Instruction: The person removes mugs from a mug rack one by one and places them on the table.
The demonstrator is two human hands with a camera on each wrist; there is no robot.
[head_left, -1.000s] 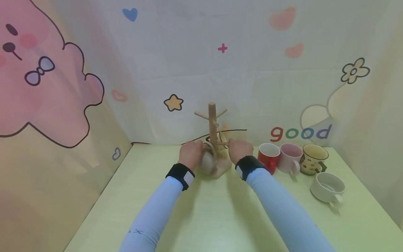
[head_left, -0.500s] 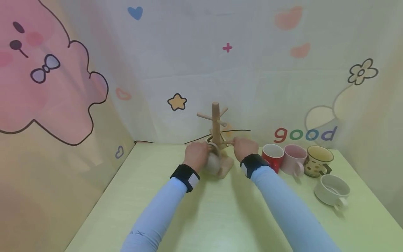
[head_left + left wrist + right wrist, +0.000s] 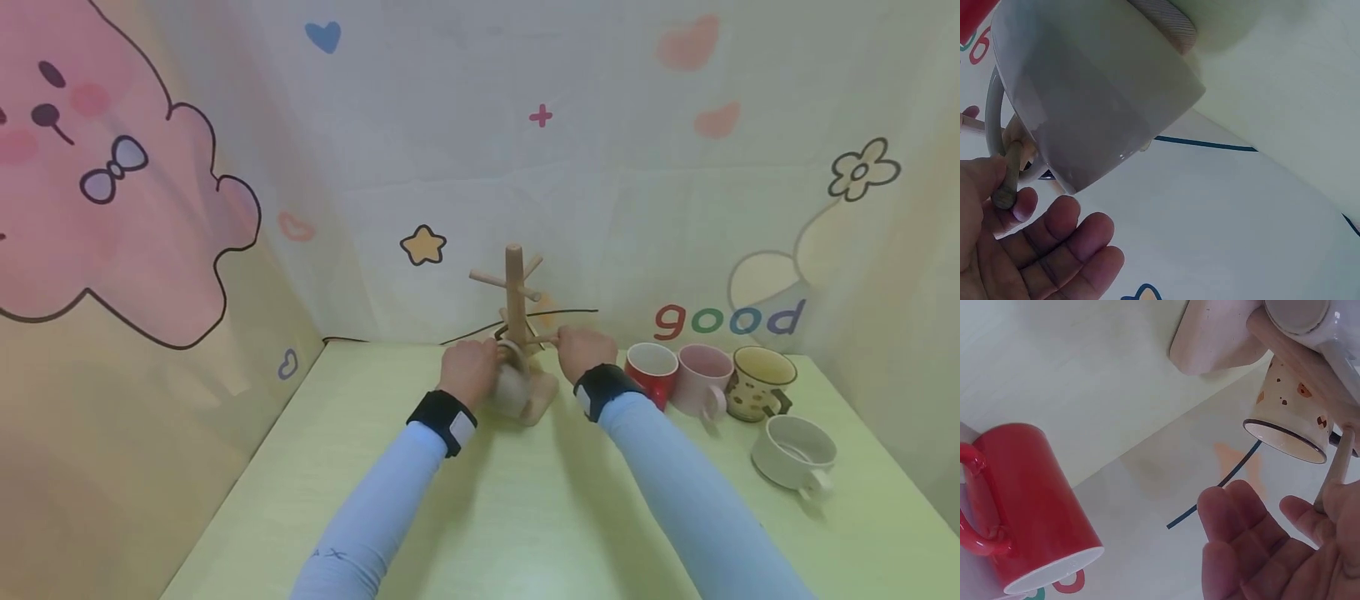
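Observation:
A wooden mug tree (image 3: 514, 304) stands near the back wall in the head view. My left hand (image 3: 468, 371) pinches a lower peg (image 3: 1011, 178) between thumb and index finger, the other fingers extended. On that peg a pale grey mug (image 3: 1097, 87) hangs by its handle, tilted, beside my fingertips. With thumb and index finger, my right hand (image 3: 587, 356) pinches another lower peg (image 3: 1337, 469), which carries no mug. A cream spotted mug (image 3: 1291, 412) hangs behind the post, mostly hidden in the head view. The upper pegs are bare.
Right of my right hand stand a red mug (image 3: 651, 371), a pink mug (image 3: 701, 383) and a spotted yellow mug (image 3: 759, 387) in a row. A low white cup (image 3: 793, 454) sits nearer. The patterned wall (image 3: 450, 125) rises just behind the tree.
The mug tree has turned slightly between my hands: its upper front peg now points more to the right. Both hands keep their pinch on the pegs. The last half second shows hardly any movement.

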